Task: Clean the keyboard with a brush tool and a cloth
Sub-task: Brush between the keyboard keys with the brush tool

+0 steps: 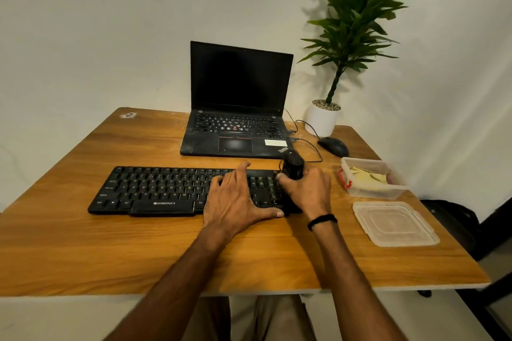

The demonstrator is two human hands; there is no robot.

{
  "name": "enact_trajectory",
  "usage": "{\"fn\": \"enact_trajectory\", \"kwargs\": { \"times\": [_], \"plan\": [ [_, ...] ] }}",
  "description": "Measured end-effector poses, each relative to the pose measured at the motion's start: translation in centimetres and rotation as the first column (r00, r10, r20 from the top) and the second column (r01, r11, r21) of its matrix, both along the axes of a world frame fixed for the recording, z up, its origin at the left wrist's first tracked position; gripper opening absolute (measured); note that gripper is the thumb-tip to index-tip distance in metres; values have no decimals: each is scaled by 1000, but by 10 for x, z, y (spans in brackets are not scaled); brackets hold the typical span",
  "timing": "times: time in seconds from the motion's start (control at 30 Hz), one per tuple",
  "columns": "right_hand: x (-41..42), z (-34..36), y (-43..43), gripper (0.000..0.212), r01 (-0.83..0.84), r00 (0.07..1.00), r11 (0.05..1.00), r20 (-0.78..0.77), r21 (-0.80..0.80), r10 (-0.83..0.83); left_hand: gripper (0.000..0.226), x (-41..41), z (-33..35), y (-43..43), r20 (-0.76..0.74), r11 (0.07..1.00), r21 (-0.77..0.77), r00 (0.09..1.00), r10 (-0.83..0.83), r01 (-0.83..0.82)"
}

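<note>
Left hand (238, 199): spread flat on the Zebronics keyboard (155, 191).
Right hand (307, 191): I grip the brush tool (293, 165), seemingly at the keyboard's right end.

The right end of the keyboard (155, 191) lies under the left hand (238, 202) and the right hand (307, 191), so the keys there are hidden. The right hand's fingers cover the lower part of the black brush (293, 165), and its bristles cannot be made out. The cloth (368, 177) shows only dimly through the cloudy wall of the box (374, 192). The plant (360, 22) runs off the upper edge, and both forearms run off the bottom edge. The laptop (238, 130) key letters are too small to read. At right, a dark bag (448, 219) sits half hidden behind the surface (110, 252).
</note>
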State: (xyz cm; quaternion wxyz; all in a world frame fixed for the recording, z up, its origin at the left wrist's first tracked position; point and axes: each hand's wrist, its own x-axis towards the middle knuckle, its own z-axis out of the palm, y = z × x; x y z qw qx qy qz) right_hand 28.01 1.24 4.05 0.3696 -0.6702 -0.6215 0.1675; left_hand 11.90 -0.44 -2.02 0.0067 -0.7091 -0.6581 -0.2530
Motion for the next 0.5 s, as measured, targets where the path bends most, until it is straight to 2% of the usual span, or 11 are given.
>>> {"fn": "enact_trajectory", "kwargs": {
  "times": [0.1, 0.13, 0.23, 0.27, 0.37, 0.4, 0.5],
  "plan": [
    [-1, 0, -5, 31, -255, 965, 957, 17, -139, 260, 135, -1, 1, 1, 8, 1000, -3, 1000, -6, 6],
    [-1, 1, -6, 33, -246, 968, 960, 22, -137, 251, 135, -1, 1, 1, 9, 1000, 1, 1000, -4, 4],
    [5, 3, -8, 36, -29, 999, 999, 36, -13, 29, 136, -1, 0, 0, 5, 1000, 9, 1000, -3, 3],
    [8, 2, -10, 37, -37, 998, 999, 40, -23, 38, 136, -1, 0, 0, 5, 1000, 10, 1000, -3, 3],
    [16, 4, -19, 34, -227, 973, 962, 15, -154, 232, 136, -1, 1, 0, 19, 1000, 9, 1000, -7, 7],
    [18, 5, -20, 36, -224, 974, 962, -9, -157, 226, 136, -2, 1, 0, 16, 1000, 14, 1000, -7, 6],
    [23, 1, -25, 38, 32, 999, 999, -33, -22, -33, 135, -2, 1, -3, 13, 1000, 20, 1000, -3, 2]
  ]
}}
